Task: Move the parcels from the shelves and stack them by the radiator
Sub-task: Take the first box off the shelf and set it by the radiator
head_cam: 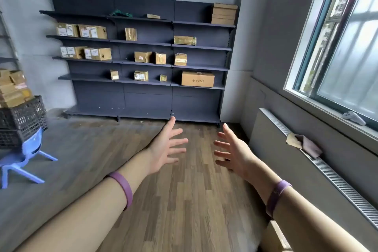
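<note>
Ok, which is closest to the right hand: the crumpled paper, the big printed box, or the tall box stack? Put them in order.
1. The crumpled paper, on the radiator, just beside the right hand.
2. The big printed box, low on the shelves.
3. The tall box stack, top right of the shelves.

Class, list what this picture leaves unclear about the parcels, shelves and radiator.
Head view: labels on the shelf parcels, too small to read.
Head view: cardboard box near the radiator, cut off by the bottom edge.
Head view: parcel pile in the crate, cut off by the left edge.
</note>
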Motion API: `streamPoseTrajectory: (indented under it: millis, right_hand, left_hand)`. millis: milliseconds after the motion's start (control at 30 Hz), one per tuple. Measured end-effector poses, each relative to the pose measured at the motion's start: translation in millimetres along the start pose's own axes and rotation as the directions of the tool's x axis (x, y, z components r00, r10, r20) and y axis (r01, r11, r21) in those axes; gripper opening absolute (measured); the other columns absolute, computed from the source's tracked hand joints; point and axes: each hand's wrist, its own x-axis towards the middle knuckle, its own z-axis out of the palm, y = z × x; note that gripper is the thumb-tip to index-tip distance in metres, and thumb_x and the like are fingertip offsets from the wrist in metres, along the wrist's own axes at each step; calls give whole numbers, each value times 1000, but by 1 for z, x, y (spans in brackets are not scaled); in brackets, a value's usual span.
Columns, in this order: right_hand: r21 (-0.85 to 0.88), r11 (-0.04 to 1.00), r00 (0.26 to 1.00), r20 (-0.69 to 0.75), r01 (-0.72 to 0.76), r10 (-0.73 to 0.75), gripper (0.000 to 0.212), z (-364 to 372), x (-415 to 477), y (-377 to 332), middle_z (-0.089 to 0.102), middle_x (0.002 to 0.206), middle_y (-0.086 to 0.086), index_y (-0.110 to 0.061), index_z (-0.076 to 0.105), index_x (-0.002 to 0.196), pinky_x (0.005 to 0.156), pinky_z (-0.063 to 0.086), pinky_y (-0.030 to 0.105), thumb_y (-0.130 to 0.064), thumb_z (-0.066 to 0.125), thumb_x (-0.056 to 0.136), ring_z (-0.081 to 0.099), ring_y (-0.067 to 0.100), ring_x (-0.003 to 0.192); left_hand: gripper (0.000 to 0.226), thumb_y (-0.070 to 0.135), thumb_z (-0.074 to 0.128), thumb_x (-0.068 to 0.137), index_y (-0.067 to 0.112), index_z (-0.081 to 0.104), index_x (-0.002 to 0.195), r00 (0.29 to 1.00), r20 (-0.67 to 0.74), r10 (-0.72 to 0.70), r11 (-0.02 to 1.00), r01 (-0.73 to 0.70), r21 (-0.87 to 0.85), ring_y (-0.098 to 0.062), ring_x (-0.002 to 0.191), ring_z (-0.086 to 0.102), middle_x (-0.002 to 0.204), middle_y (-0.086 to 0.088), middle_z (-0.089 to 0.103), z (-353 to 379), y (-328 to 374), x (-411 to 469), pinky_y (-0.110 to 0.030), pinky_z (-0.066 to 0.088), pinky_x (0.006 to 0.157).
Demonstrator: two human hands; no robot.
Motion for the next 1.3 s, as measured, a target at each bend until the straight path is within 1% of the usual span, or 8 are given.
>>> streamPoseTrajectory:
  millis: [133, 300, 500, 733, 933, 1100, 1167, 1300]
  right_hand:
    - [-30, 999, 1000, -10, -25, 25, 58, 26, 53, -17, 60, 131, 2, -28, 55, 129, 86, 52, 40, -68, 48, 87, 59, 28, 113]
    - [-20, 999, 998, -59, 25, -26, 45, 47, 111, -37, 61, 129, 1, -28, 57, 119, 76, 53, 36, -62, 50, 90, 61, 25, 109]
    - [88, 996, 997, -69, 24, -18, 50, 49, 168, -51, 63, 128, 2, -27, 59, 122, 78, 52, 38, -64, 46, 91, 62, 26, 110]
    - [93, 995, 997, -81, 21, -13, 50, 32, 247, -63, 61, 130, 4, -24, 58, 125, 83, 52, 40, -61, 47, 93, 61, 29, 113]
    - [132, 991, 999, -36, 23, -19, 47, 5, 338, -78, 62, 129, 3, -26, 60, 120, 77, 55, 38, -62, 49, 91, 63, 27, 109]
    - [282, 959, 996, 89, -7, -19, 72, -35, 429, -106, 56, 139, 4, -28, 50, 140, 89, 53, 54, -75, 41, 86, 57, 33, 120]
    - [366, 930, 986, 167, -43, -20, 81, -51, 462, -118, 48, 147, 5, -35, 40, 147, 92, 48, 64, -83, 36, 81, 48, 40, 130]
    - [482, 874, 970, 236, -61, -63, 87, -70, 514, -137, 37, 155, 7, -45, 33, 147, 91, 41, 74, -90, 35, 72, 35, 47, 138]
  left_hand:
    - [70, 75, 27, 89, 27, 53, 134, 997, 76, -25, 1000, 26, -11, -21, 103, 70, 115, 4, 73, -36, 15, 54, -51, 37, 110]
    - [68, 73, 29, 90, 26, 51, 136, 998, 67, -15, 999, 17, -36, -22, 104, 70, 113, 2, 74, -71, 36, 112, -49, 40, 107]
    - [70, 73, 31, 90, 25, 49, 137, 998, 55, -11, 996, 16, -83, -26, 101, 71, 112, -2, 74, -91, 51, 174, -47, 47, 99]
    - [69, 71, 35, 90, 23, 49, 138, 999, 40, -6, 996, 10, -91, -28, 98, 72, 112, -3, 74, -93, 66, 254, -48, 50, 96]
    - [71, 72, 34, 90, 22, 49, 139, 1000, 22, -22, 995, 24, -94, -28, 100, 72, 113, -4, 73, -90, 79, 343, -49, 50, 97]
    - [80, 80, 33, 83, 26, 45, 142, 997, 71, -13, 960, 32, -279, -35, 108, 68, 121, -7, 70, -76, 103, 429, -58, 46, 99]
    - [82, 88, 34, 76, 38, 42, 140, 992, 125, -1, 919, 50, -390, -43, 113, 63, 127, -9, 66, -71, 112, 460, -67, 39, 100]
    - [90, 95, 39, 64, 49, 39, 142, 986, 167, 13, 873, 70, -483, -51, 116, 57, 134, -10, 62, -64, 126, 515, -76, 35, 95]
